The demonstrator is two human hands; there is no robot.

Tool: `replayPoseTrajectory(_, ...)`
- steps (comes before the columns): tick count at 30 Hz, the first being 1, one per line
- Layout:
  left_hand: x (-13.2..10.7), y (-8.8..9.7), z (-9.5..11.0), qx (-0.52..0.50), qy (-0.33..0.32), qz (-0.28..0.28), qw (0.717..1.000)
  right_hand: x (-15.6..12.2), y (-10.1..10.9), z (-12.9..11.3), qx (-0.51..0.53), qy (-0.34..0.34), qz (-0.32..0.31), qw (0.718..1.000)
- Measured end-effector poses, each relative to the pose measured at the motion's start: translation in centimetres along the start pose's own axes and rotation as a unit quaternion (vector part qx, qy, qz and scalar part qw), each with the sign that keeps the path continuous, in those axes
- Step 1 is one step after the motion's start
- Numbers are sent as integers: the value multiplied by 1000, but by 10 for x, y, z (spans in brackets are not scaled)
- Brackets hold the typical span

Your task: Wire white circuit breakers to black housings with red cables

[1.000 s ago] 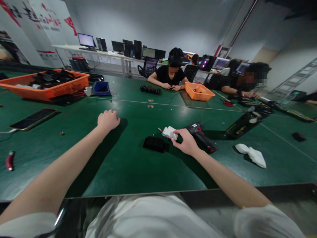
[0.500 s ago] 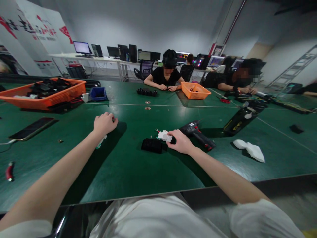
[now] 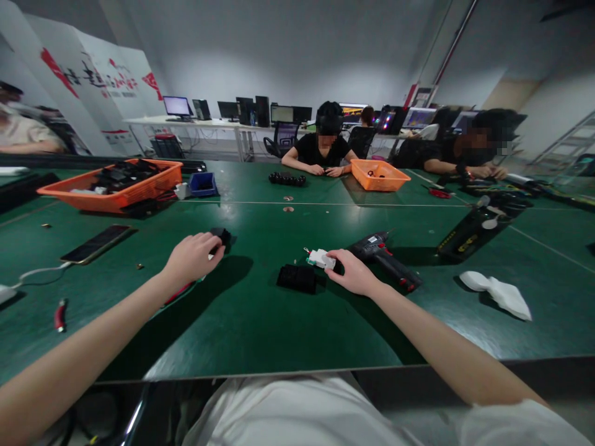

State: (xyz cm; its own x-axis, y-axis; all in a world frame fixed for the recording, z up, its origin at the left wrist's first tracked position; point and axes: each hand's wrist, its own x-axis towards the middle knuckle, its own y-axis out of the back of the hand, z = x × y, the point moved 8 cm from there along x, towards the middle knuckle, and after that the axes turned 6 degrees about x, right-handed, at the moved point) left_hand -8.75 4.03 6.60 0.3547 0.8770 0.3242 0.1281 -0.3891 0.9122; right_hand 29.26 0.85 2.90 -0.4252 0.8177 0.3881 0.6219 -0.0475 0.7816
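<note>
My left hand point(image 3: 193, 257) is curled over the table at left, its fingers closed around a small black part point(image 3: 220, 235) that sticks out past the fingertips. Partly hidden under that wrist lies a red-handled tool point(image 3: 179, 294), with a bit of white and green beside it. My right hand point(image 3: 351, 272) pinches a small white plastic part point(image 3: 320, 259) with green edges and a red-tipped lead. A black rectangular block point(image 3: 297, 279) lies just in front of that part, and a black cordless drill point(image 3: 388, 260) rests behind and right of my right hand.
An orange basket point(image 3: 153, 193) of black parts and a blue bin point(image 3: 203, 184) stand at back left. A phone point(image 3: 98, 243) and a red-handled piece point(image 3: 60, 316) lie left. At right are a dark cylinder point(image 3: 471, 232) and a white wrapped item point(image 3: 497, 291). Two co-workers sit opposite.
The view has turned left, so things sit further right in the picture. The black part now shows at my left fingertips, and red shows beneath the wrist. My right hand stays on the white part.
</note>
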Motion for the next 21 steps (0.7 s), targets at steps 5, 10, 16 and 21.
replayPoseTrajectory(5, -45, -18, -4, -54, -21, 12, 998, 3, 3, -8, -52, 6, -17, 999)
replayPoseTrajectory(10, -57, -21, -10, -63, 9, 2, 998, 34, 15, -58, -65, 74, 15, 995)
replayPoseTrajectory(16, -62, -25, -12, -55, 11, 4, 998, 110, -29, -179, -10, 252, -35, 967)
replayPoseTrajectory(21, -66, -44, -23, -31, 51, -53, 997, 175, -131, -278, -36, 370, -103, 923)
